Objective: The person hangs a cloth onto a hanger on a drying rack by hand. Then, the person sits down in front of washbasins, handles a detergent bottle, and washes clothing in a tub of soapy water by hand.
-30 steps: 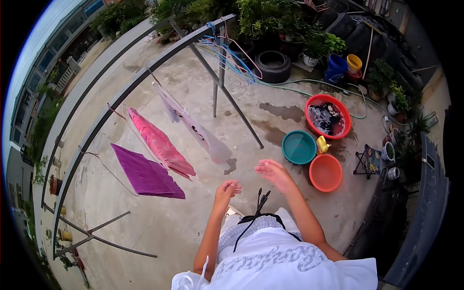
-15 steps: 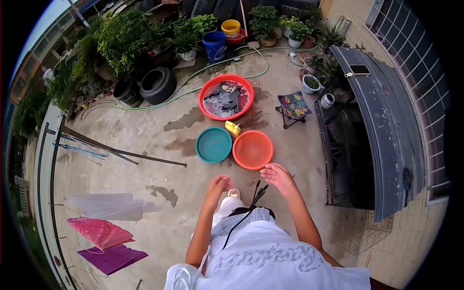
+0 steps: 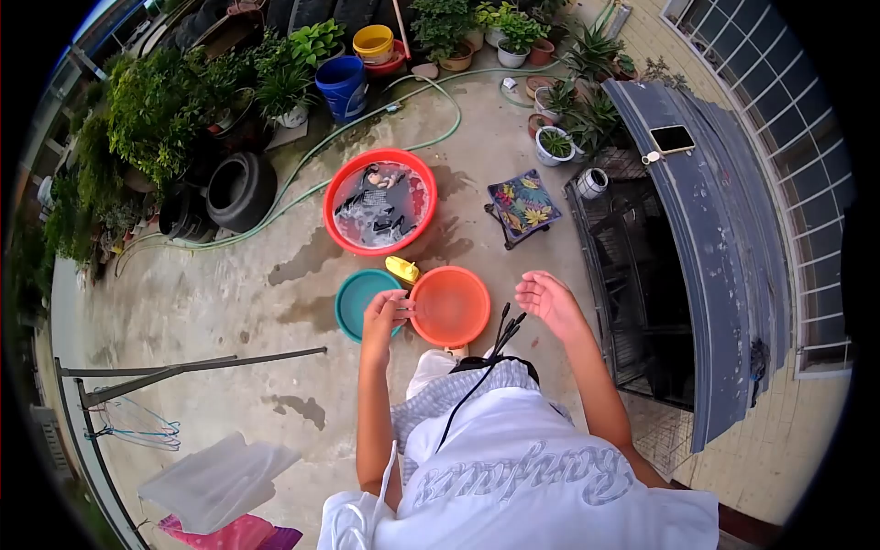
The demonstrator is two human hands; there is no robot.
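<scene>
My left hand [image 3: 389,312] is raised in front of me, fingers apart and holding nothing; from above it overlaps the teal basin [image 3: 353,291] and the edge of the orange basin [image 3: 449,273]. My right hand [image 3: 547,301] is in the air to the right of the orange basin, bare, its fingers spread. Just beyond these two basins lies a yellow object [image 3: 401,269], perhaps a bottle. Farther off, a large red basin [image 3: 332,213] contains dark cloth [image 3: 383,206] in sudsy water. Black cables [image 3: 502,344] hang at my waist.
A folding stool [image 3: 523,202] with a leaf-patterned seat stands right of the red basin. A green hose [image 3: 302,197] curves behind it. To the right, a metal cage [image 3: 632,275] has a grey sheet roof with a phone [image 3: 673,138] on top. Hanging bags [image 3: 215,481] are at lower left.
The view has turned, and the basins now appear nearer and further left. Both hands have risen in the picture, the left now over the basins.
</scene>
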